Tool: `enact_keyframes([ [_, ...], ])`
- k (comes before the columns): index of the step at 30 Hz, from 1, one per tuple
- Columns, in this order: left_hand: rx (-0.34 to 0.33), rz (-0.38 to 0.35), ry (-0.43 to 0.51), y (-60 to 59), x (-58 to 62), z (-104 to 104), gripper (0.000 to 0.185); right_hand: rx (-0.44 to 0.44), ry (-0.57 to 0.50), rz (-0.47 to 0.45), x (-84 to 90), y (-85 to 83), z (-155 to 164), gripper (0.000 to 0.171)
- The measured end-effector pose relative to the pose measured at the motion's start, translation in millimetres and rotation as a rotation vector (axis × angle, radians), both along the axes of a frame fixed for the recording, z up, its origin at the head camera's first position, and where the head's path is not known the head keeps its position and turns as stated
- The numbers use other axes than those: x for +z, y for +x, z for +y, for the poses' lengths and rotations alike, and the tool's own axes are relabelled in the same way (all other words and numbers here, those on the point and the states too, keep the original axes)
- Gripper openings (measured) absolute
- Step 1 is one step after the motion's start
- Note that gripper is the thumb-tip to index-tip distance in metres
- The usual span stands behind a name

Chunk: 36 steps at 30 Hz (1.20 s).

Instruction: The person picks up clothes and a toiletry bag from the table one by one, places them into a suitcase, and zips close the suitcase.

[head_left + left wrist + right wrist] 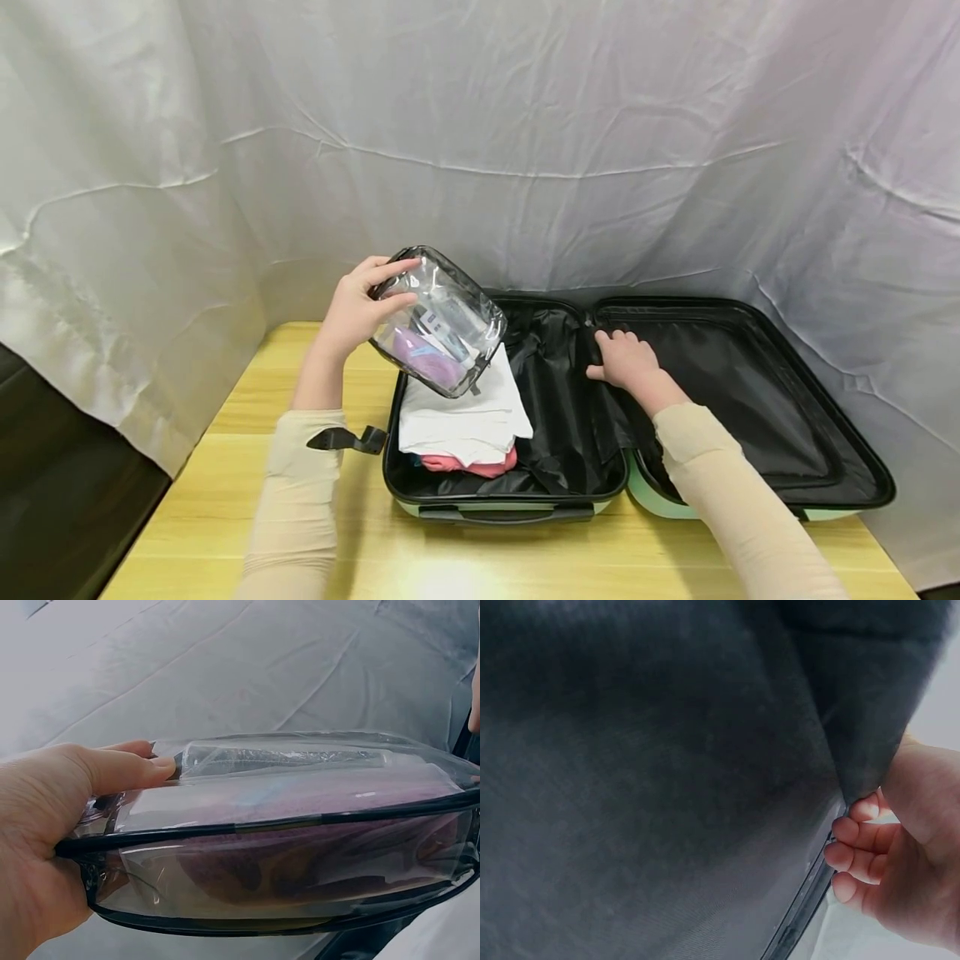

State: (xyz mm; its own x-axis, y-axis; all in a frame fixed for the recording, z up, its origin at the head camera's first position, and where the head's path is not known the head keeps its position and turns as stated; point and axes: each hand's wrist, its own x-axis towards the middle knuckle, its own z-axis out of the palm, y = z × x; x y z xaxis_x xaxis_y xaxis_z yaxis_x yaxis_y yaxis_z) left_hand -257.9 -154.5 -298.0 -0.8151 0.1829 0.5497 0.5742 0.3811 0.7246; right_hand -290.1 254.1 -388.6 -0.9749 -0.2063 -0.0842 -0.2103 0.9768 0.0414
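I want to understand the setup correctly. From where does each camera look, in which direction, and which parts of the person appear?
Head: above, facing forward and down at the open suitcase; both hands and sleeves show.
Left wrist: beside the left hand, along the clear pouch it grips.
Right wrist: close to the black lining; right hand fingers curl at its edge.
Shared: the pouch appears in the head and left wrist views.

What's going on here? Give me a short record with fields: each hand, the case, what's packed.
left hand: grips a clear pouch, tilted, above the suitcase's left half
pouch contents: purple item and small bottles, partly blurred
right hand: fingers curled on the black lining near the hinge
suitcase: open flat on a wooden table
packed: white cloth over a pink cloth, left half
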Motion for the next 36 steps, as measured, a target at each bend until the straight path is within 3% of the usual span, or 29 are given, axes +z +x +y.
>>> enact_keyframes([
  [8, -0.037, -0.06, -0.032, -8.8, -1.6, 19, 0.048, -0.025, -0.003, -0.039, 0.4, -0.4, 1, 0.073],
  [23, -0.146, -0.193, -0.07, -23.6, -4.3, 59, 0.048, -0.023, -0.001, -0.031, -2.4, -1.8, 3, 0.074],
  [36, -0.175, -0.234, -0.2, -29.3, -9.7, 83, 0.046, -0.014, -0.003, -0.028, -3.0, -0.8, 2, 0.074],
])
